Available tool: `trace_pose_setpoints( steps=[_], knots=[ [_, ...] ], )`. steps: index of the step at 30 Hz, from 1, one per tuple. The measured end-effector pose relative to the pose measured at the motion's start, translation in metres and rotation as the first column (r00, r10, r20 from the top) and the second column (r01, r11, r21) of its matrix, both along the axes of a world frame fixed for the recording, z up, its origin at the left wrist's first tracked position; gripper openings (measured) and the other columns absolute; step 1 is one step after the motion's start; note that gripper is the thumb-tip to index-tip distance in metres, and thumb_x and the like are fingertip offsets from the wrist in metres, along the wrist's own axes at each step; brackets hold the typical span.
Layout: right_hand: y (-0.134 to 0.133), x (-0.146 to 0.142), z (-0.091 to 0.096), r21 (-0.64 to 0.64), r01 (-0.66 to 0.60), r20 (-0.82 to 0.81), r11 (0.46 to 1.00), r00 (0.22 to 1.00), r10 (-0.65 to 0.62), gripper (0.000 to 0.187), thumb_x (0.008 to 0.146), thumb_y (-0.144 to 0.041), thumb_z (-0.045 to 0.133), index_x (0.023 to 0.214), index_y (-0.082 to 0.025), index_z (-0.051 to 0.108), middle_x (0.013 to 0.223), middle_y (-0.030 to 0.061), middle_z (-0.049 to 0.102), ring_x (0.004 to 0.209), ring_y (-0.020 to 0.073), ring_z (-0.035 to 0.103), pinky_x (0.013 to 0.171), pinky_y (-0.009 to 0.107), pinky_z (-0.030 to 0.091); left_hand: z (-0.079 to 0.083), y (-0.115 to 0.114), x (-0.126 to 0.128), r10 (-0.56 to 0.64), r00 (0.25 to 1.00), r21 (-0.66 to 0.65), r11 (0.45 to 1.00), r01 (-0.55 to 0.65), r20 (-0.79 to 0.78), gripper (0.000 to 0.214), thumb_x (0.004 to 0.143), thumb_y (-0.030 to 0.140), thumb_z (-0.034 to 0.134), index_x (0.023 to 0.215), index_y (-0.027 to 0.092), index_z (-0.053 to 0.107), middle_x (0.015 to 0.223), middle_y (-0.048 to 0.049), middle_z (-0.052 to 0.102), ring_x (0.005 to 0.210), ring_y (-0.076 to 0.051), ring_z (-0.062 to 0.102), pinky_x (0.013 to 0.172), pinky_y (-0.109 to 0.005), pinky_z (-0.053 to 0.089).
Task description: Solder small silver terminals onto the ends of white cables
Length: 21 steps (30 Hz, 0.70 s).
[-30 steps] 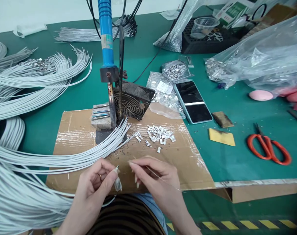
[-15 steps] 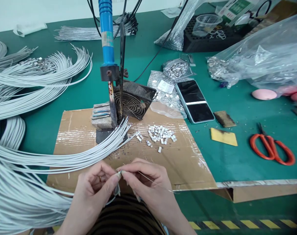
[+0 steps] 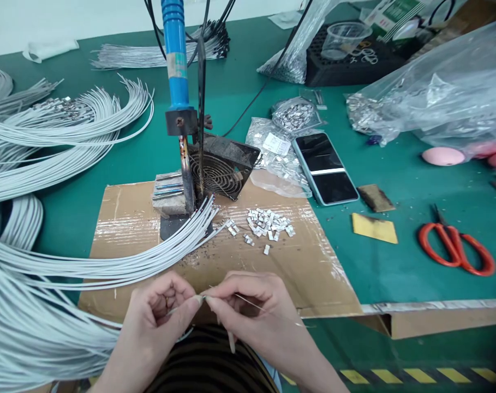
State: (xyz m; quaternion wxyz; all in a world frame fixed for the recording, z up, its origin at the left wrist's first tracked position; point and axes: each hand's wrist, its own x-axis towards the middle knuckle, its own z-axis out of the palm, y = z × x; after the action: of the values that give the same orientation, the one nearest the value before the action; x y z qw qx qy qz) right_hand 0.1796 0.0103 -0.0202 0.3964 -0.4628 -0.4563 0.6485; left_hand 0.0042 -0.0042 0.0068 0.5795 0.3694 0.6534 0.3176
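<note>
My left hand [image 3: 157, 316] and my right hand [image 3: 251, 316] meet fingertip to fingertip at the near edge of a cardboard sheet [image 3: 313, 273]. The left pinches the end of a thin white cable [image 3: 178, 309]. The right pinches a fine wire [image 3: 256, 305] that trails off to the right. Both pinches touch at about the middle. A small pile of metal terminals [image 3: 268, 225] lies on the cardboard beyond my hands. A bundle of white cables [image 3: 108, 267] fans in from the left.
A blue-handled soldering iron [image 3: 176, 65] stands upright on a stand beside a small black fan [image 3: 221, 169]. A phone [image 3: 325, 169], bags of metal parts [image 3: 292, 117], a yellow sponge [image 3: 374, 229] and orange scissors [image 3: 456, 251] lie to the right.
My hands were apart a second ago, the left holding up a small clear piece. They have come together and lowered slightly, fingertips now touching.
</note>
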Motion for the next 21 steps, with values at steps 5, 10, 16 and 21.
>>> trace_pose_setpoints(
  steps=[5,10,16,21],
  knots=[
    [-0.002,-0.002,0.001,-0.029,0.085,-0.033,0.996,0.996,-0.086,0.013,0.079,-0.02,0.078,0.067,-0.016,0.082,0.054,-0.0025,0.062,0.04,0.0054,0.047,0.035,0.015,0.038,0.007,-0.002,0.012,0.055,0.996,0.076,0.996,-0.049,-0.073,0.022,0.076,0.033,0.086,0.067,0.017,0.073,0.057,0.0039,0.057,0.054,-0.01,0.046,0.052,-0.02,0.035],
    [-0.015,-0.024,-0.006,-0.231,0.278,-0.15,0.932,0.937,-0.316,0.022,0.081,-0.037,0.086,0.072,-0.018,0.081,0.053,-0.0025,0.063,0.035,0.0065,0.047,0.032,0.016,0.039,0.01,-0.004,0.026,0.146,0.988,0.054,0.987,-0.148,0.042,0.041,0.082,0.054,0.085,0.076,0.02,0.064,0.054,0.0068,0.051,0.05,-0.008,0.037,0.047,-0.018,0.027],
    [-0.024,-0.046,-0.019,0.234,0.527,-0.05,0.817,0.846,-0.531,0.014,0.089,-0.02,0.077,0.077,-0.021,0.083,0.056,-0.0019,0.063,0.043,0.0096,0.053,0.039,0.02,0.044,0.01,0.001,0.028,0.244,0.926,-0.093,0.97,-0.226,0.287,0.048,0.078,0.056,0.09,0.085,0.02,0.059,0.053,0.0121,0.048,0.045,-0.002,0.026,0.044,-0.013,0.018],
    [-0.017,-0.032,-0.016,0.601,0.337,0.097,0.725,0.869,-0.485,0.022,0.088,-0.001,0.072,0.092,-0.02,0.082,0.069,0.0019,0.075,0.055,0.0128,0.065,0.054,0.023,0.054,0.004,0.004,0.023,0.232,0.923,-0.048,0.972,-0.228,0.309,0.04,0.08,0.05,0.091,0.084,0.017,0.068,0.059,0.0057,0.059,0.05,-0.004,0.039,0.049,-0.014,0.031]
  ],
)
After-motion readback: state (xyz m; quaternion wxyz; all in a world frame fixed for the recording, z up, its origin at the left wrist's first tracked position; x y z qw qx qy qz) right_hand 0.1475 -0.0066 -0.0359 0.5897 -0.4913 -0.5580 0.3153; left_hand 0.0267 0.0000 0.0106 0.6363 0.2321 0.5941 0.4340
